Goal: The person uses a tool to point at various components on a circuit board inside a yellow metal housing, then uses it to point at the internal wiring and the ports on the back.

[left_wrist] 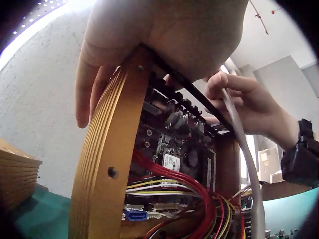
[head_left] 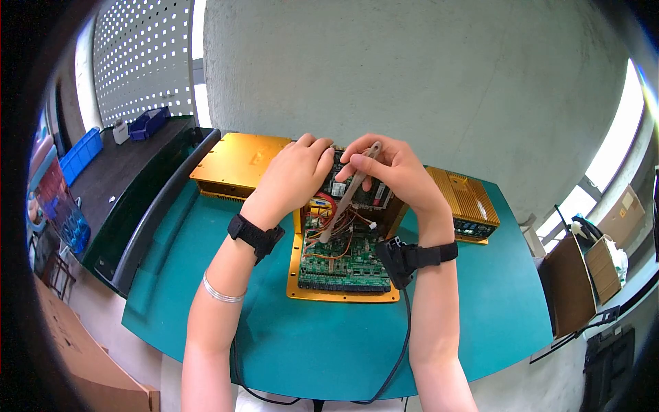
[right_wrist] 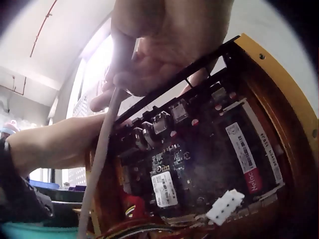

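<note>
An opened gold computer case (head_left: 293, 271) stands in the middle of the table. A green circuit board (head_left: 343, 264) lies flat at its front, and a dark board (right_wrist: 199, 164) stands upright behind. Red, yellow and white wires (left_wrist: 174, 186) run between them. My left hand (head_left: 292, 172) grips the case's top left edge, its fingers draped behind the ribbed gold side (left_wrist: 102, 164). My right hand (head_left: 395, 168) pinches a long pale plastic stick (head_left: 350, 192) near its holed upper end. The stick slants down in front of the wires. A loose white connector (right_wrist: 225, 206) hangs before the upright board.
Gold cases stand on the green table (head_left: 309, 350) at the back left (head_left: 240, 161) and right (head_left: 463, 202). A wall (head_left: 412, 69) rises behind. Left is a dark bench (head_left: 130, 161) with blue bins (head_left: 81, 154). Black cables (head_left: 405, 329) trail from my wrists.
</note>
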Motion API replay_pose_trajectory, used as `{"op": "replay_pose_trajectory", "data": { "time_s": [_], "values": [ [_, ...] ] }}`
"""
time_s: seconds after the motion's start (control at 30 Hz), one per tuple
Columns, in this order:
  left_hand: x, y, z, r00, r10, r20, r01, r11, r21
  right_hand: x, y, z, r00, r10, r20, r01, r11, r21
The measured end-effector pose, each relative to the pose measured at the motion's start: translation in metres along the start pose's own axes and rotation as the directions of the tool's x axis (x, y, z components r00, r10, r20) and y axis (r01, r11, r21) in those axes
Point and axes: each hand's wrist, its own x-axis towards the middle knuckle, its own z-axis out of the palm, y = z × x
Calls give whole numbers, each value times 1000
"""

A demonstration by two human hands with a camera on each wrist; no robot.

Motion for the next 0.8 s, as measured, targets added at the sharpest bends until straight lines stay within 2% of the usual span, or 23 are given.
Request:
{"op": "replay_pose_trajectory", "data": {
  "time_s": [0.2,0.27,0.37,0.47,0.73,0.8],
  "values": [
    [0,-2,1,996,74,-39,-75,997,-2,1,-3,1,999,18,39,-17,1000,-9],
    [1,1,-1,1000,-10,-10,10,1000,-29,0,-3,0,999,32,41,-32,999,10],
    [0,0,1,1000,-10,-26,10,999,-33,1,3,-1,998,66,13,-66,998,-13],
    [0,2,0,1000,-23,-19,22,999,-28,1,4,-1,1000,-1,25,-2,997,83],
    [1,0,0,1000,-11,-11,11,1000,-28,2,4,1,1000,23,6,-23,995,-94],
    [1,1,0,1000,-10,-11,10,1000,-28,1,4,0,1000,2,5,-2,999,-36]
  ]
}}
